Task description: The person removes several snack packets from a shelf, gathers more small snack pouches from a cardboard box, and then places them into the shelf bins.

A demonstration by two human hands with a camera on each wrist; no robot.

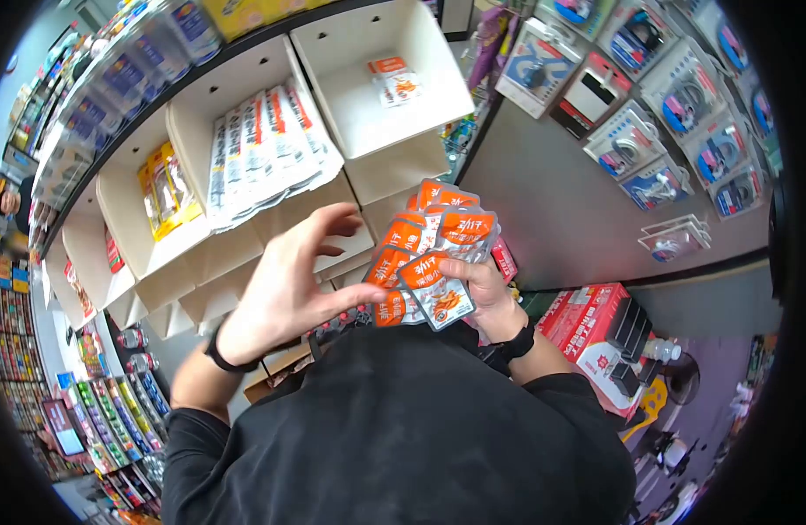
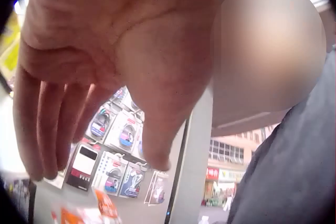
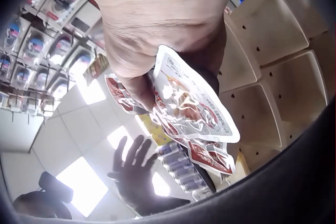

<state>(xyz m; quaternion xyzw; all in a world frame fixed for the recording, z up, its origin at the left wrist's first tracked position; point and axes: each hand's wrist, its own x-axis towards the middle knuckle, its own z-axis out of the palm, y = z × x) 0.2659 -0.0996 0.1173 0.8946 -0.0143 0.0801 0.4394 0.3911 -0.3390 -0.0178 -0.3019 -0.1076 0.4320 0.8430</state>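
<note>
In the head view my right hand [image 1: 489, 296] grips a fanned bundle of several orange-and-white snack packets [image 1: 438, 278], its thumb lying across the front one. The right wrist view shows the silvery-white face of one snack packet [image 3: 191, 98] jutting out below the thumb, with red-cornered ones behind it. My left hand [image 1: 285, 284] is just left of the bundle, fingers apart and loosely bent, the thumb tip overlapping the bundle's left edge in the head view. Seen from the left wrist, the left palm [image 2: 121, 40] holds nothing, and blurred packets lie below its fingers.
Cream shelf bins run along the front: one bin [image 1: 359, 131] holds a single orange-and-white packet [image 1: 394, 81], another a stack of long white packets [image 1: 265, 149]. Yellow packets [image 1: 167, 191] lie farther left. Hanging cable packs [image 1: 630, 140] cover the right panel, above a red carton [image 1: 582, 324].
</note>
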